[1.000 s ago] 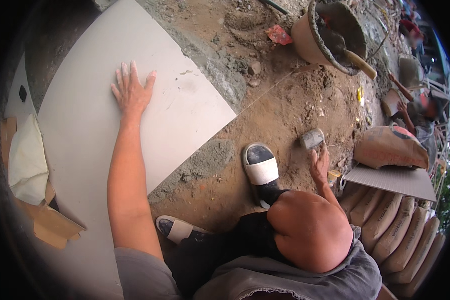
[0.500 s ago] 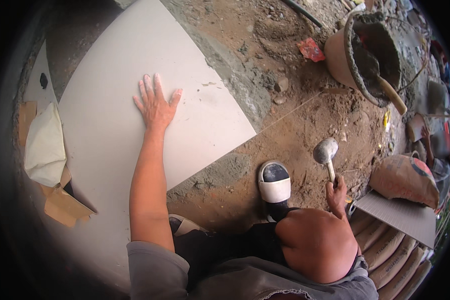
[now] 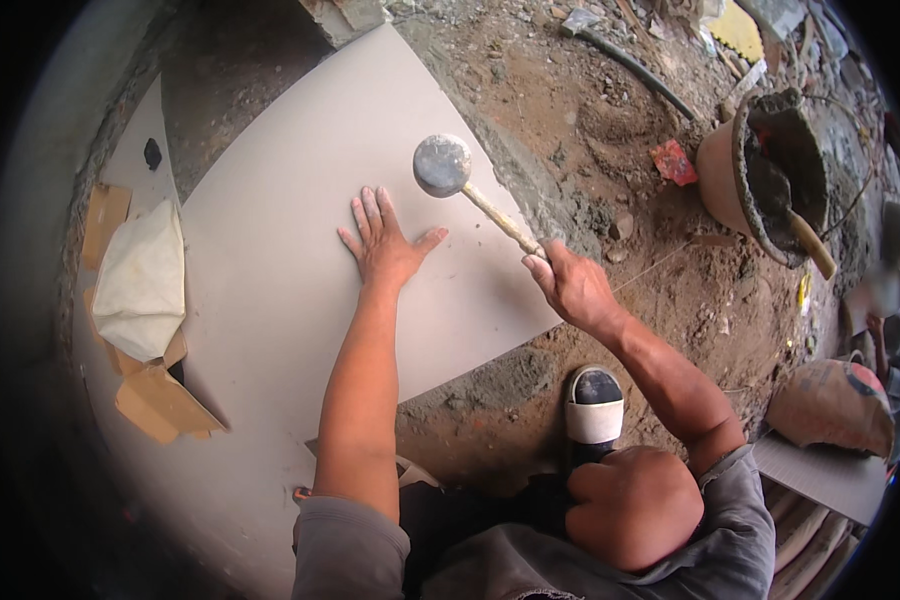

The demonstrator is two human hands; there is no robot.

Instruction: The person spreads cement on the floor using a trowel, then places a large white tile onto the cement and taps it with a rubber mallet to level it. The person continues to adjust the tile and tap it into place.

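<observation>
My left hand [image 3: 388, 252] lies flat on a large pale tile [image 3: 300, 190], its dusty fingers spread. My right hand [image 3: 575, 285] grips the handle of a rubber mallet [image 3: 442, 165] with a round grey head. The mallet head is over the tile, a little above and to the right of my left fingertips; whether it touches the surface I cannot tell. Wet grey mortar [image 3: 530, 185] shows along the tile's right edge, and more mortar [image 3: 490, 383] lies by its near edge.
A mortar-caked bucket [image 3: 720, 170] with a wooden-handled trowel [image 3: 812, 245] stands at the right. A thin string [image 3: 655, 268] crosses the dirt. Torn cardboard [image 3: 165, 405] and a whitish bag [image 3: 142, 285] lie at left. A filled sack [image 3: 832, 408] rests at lower right.
My right hand has swung the mallet up and left, from beside my knee to above the tile. My left hand stays flat on the tile. The whole view has shifted.
</observation>
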